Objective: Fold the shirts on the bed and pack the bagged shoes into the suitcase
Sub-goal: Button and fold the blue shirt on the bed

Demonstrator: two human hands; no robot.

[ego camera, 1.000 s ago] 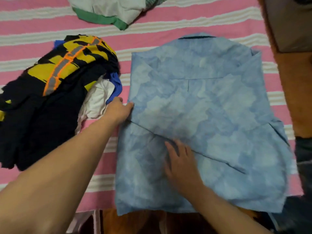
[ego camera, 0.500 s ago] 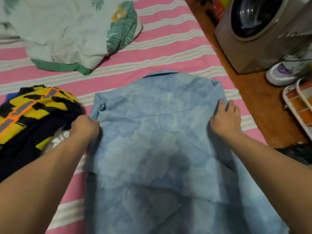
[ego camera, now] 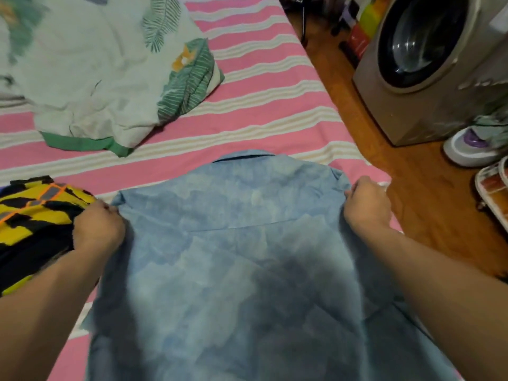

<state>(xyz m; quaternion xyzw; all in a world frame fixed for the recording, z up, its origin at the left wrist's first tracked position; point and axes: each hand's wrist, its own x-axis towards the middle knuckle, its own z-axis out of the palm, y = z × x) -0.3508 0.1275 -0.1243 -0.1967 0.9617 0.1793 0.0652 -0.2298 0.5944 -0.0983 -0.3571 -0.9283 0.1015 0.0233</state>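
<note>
A: What is the person doing with the blue shirt (ego camera: 247, 257)?

B: They are folding it. It is lying back side up on the pink striped bed (ego camera: 275, 86), collar at the far end. The left hand (ego camera: 97, 229) is pinching the left shoulder edge, with its fingers curled tight around the cloth. The right hand (ego camera: 367, 203) is gripping the right shoulder edge the same way.

A: Why are they holding both sides?

B: I think they are pulling the top part flat and even, so the next fold comes out neat. The sides are already looking tucked in.

A: What is sitting next to it?

B: A yellow and black shirt (ego camera: 35, 213) is lying in a heap, touching the left hand. A pale leaf-print cloth (ego camera: 104, 72) is lying farther up the bed, well apart from the blue one.

A: Where are the shoes and the suitcase?

B: I am not seeing them here. So packing is still waiting.

A: Is any writing showing?

B: No words I can read. The washing machine (ego camera: 423, 67) on the floor is showing no name, and the colorful boxes behind it are too blurry.
</note>
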